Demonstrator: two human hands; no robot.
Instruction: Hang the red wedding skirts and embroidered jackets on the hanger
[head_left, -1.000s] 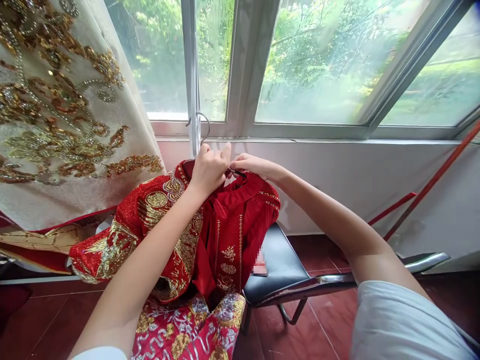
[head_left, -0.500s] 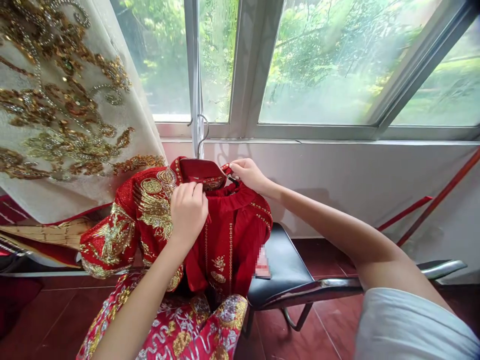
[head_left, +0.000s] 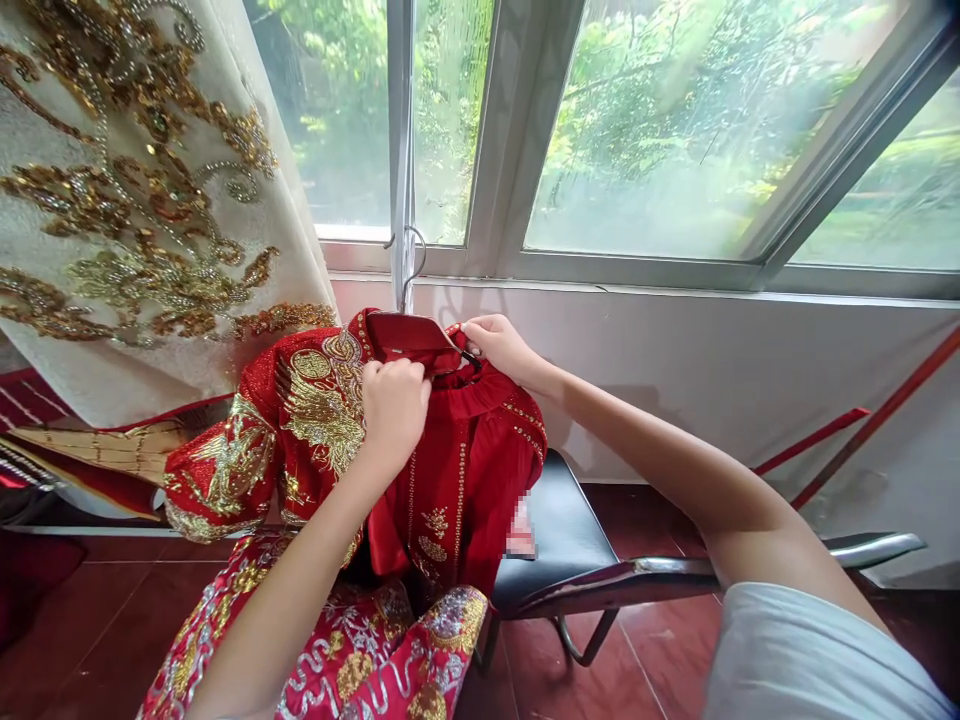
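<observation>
A red jacket point(head_left: 319, 410) with gold embroidery hangs on a hanger point(head_left: 417, 262) with a metal hook. My left hand point(head_left: 397, 405) is closed on the jacket's front near the neck opening, its fingertips partly hidden behind the cloth. At the right side of the neckline, my right hand point(head_left: 501, 350) pinches the collar edge beside the hanger's arm. The right front is turned outward, showing plain red lining cloth and a strip of gold beads. Below the jacket lies a pink-red skirt-like cloth point(head_left: 360, 660) with silver and gold embroidery.
A black chair point(head_left: 574, 520) with metal armrests stands right of the jacket. A cream fabric with gold sequins point(head_left: 150, 200) hangs at the left. Behind are a white pole point(head_left: 402, 150), the window frame point(head_left: 502, 150) and wall. Red bars point(head_left: 877, 420) lean at the right.
The view has shifted slightly. My left hand has moved a little right and up along the neck opening. My right hand keeps its pinch on the collar.
</observation>
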